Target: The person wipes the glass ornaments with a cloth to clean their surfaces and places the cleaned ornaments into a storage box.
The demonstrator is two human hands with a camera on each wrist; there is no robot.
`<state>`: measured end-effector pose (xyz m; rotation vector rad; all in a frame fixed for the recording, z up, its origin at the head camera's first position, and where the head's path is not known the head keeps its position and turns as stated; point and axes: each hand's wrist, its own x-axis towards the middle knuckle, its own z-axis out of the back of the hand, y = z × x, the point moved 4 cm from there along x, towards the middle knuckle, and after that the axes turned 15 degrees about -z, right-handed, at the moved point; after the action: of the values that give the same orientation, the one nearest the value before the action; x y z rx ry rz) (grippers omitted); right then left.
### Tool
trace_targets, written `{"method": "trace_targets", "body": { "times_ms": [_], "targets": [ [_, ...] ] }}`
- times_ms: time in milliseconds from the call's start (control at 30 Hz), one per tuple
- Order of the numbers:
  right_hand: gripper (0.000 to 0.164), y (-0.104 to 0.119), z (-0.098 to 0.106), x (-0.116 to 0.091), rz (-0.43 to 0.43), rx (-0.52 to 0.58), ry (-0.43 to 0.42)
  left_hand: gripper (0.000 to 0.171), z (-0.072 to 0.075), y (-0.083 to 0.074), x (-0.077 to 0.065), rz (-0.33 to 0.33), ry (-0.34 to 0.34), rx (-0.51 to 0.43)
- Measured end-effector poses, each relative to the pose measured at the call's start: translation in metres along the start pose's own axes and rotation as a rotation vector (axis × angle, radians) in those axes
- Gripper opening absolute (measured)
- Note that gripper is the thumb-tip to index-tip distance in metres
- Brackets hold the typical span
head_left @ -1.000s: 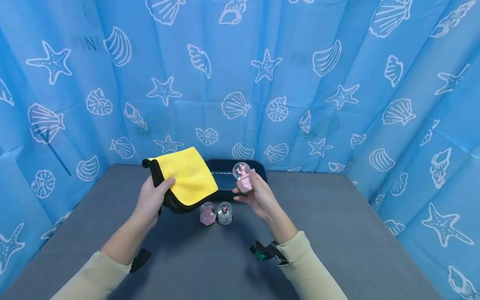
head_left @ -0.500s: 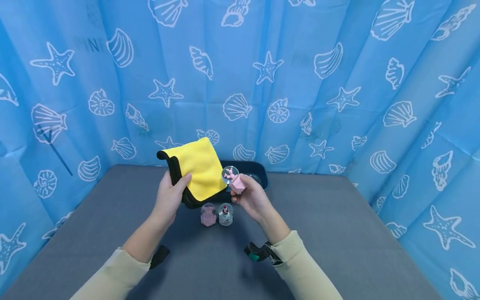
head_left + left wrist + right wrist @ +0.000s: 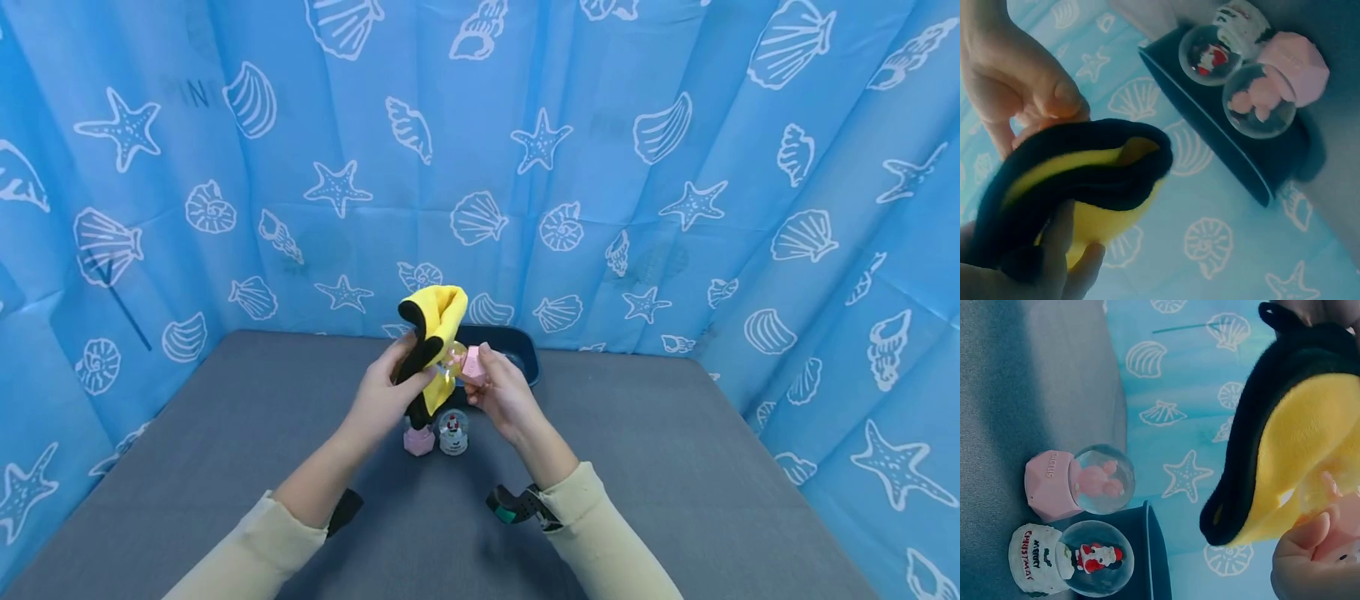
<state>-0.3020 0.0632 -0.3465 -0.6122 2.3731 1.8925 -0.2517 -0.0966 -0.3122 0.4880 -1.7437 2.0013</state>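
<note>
My left hand (image 3: 377, 398) grips a yellow cloth (image 3: 444, 312) with black edging, which bends around the clear ball of a pink snow globe. The globe (image 3: 474, 367) lies tipped sideways, its ball towards the cloth. By its pink base my right hand (image 3: 508, 398) holds it, thumb on the near side in the right wrist view. Below the hands, a second pink snow globe (image 3: 1054, 485) with a pink figure stands on the table. Beside it is a white-based snow globe (image 3: 1038, 559) with a Santa figure and "Merry Christmas" lettering.
A dark blue tray (image 3: 531, 354) sits behind the hands, partly covered by them and the cloth. The grey table (image 3: 637, 467) runs back to a blue curtain (image 3: 585, 167) printed with white shells and starfish.
My left hand has moved right with the cloth, which has gone from spread flat to folded around the globe's ball. The globe in my right hand has tipped left.
</note>
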Motion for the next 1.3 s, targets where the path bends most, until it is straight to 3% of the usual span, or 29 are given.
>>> {"method": "trace_targets", "body": {
  "times_ms": [200,300,400,500,667,767,967,1133,1300],
  "targets": [
    [0.032,-0.004,-0.001,-0.001,-0.028,-0.011,-0.028,0.051,-0.010,0.002,0.001,0.079,0.126,0.061],
    [0.031,-0.007,0.000,-0.003,-0.041,-0.016,-0.054,0.047,-0.010,0.004,0.003,0.080,0.132,0.120],
    [0.027,-0.008,-0.003,-0.004,-0.055,-0.016,-0.063,0.041,-0.008,0.010,0.007,0.050,0.073,0.195],
    [0.023,-0.008,-0.009,-0.006,-0.069,0.006,-0.048,0.050,-0.010,0.018,0.009,0.048,0.026,0.230],
    [0.022,-0.008,-0.016,-0.008,-0.078,0.070,-0.005,0.082,-0.019,0.030,0.011,0.114,-0.029,0.134],
    [0.023,-0.008,-0.018,-0.009,-0.071,0.077,0.007,0.087,-0.023,0.035,0.012,0.143,-0.075,0.102],
    [0.028,-0.007,-0.021,-0.014,-0.050,0.019,0.002,0.069,-0.029,0.038,0.013,0.083,-0.228,0.085],
    [0.035,-0.005,-0.025,-0.013,0.039,-0.049,0.006,0.049,-0.032,0.035,0.014,0.024,-0.365,0.010],
    [0.034,-0.006,-0.024,-0.013,0.128,-0.162,-0.051,0.040,-0.033,0.039,0.015,0.054,-0.461,-0.072]
  ]
}}
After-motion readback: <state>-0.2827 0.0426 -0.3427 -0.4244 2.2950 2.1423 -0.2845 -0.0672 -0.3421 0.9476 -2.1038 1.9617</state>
